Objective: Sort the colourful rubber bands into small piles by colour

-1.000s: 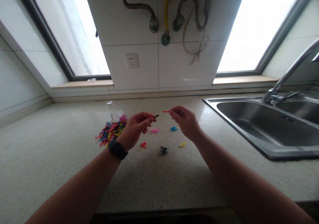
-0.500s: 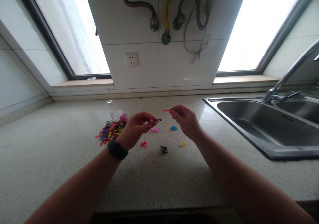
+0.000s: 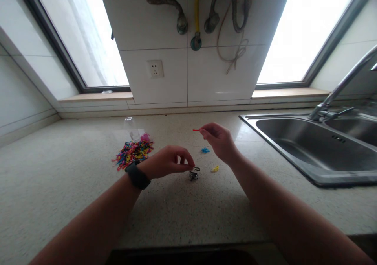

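Note:
My left hand (image 3: 171,163), with a black watch on its wrist, is low over the counter and pinches a small black rubber band (image 3: 196,169) just above a little heap of black bands (image 3: 193,175). My right hand (image 3: 218,140) is raised and pinches a thin red rubber band (image 3: 196,130) that sticks out to the left. A blue band (image 3: 205,150) and a yellow band (image 3: 215,169) lie on the counter under the right hand. To the left is a mixed pile of coloured bands (image 3: 132,153).
A clear plastic jar (image 3: 131,126) lies behind the coloured pile. A steel sink (image 3: 309,147) with a tap (image 3: 338,92) fills the right side. Tiled wall with a socket (image 3: 155,69) and hoses stands behind, between two windows. The counter's front edge is near me.
My left hand has dropped from chest height down and right to the black heap on the counter, still pinching the black band. The right hand with the red band has barely moved.

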Available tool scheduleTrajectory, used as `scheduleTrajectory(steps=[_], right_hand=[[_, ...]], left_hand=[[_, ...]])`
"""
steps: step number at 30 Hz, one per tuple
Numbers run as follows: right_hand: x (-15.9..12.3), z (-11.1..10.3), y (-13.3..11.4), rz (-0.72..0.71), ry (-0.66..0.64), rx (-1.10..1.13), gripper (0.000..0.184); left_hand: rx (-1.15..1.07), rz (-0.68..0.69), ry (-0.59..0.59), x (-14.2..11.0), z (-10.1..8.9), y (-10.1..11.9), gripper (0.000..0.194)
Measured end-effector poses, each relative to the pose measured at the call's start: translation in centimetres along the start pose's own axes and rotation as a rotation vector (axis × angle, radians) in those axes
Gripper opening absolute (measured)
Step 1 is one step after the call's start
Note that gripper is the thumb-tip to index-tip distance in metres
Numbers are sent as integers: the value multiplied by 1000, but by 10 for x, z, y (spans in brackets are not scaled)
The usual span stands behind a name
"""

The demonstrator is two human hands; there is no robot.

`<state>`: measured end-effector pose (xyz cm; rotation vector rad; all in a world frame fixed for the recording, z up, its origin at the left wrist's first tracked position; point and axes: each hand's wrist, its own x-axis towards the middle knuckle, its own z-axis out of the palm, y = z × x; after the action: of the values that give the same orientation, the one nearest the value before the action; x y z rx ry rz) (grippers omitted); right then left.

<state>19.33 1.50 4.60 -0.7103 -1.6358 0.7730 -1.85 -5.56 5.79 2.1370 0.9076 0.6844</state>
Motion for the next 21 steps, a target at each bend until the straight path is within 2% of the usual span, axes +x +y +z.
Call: scheduleTrajectory(steps=[2, 4, 9, 12, 17, 21], right_hand=[[0, 0, 0, 4, -9, -17, 18], [-1, 1, 0, 7, -22, -25, 20], [-3, 3, 1, 11, -60, -15, 22], [-4, 4, 1, 11, -83, -18, 22], [-5, 4, 1, 22, -115, -27, 22], [-5, 4, 3, 25, -127, -17, 22]], left_hand=[[89, 22, -84, 1, 2, -3, 14], [193, 44, -112, 3, 5, -7, 13], [431, 106, -73, 4, 10, -15, 11], [455, 130, -29, 3, 10, -16, 11], [424, 106, -57, 2, 7, -13, 14], [383, 93, 2, 1, 1, -15, 18]])
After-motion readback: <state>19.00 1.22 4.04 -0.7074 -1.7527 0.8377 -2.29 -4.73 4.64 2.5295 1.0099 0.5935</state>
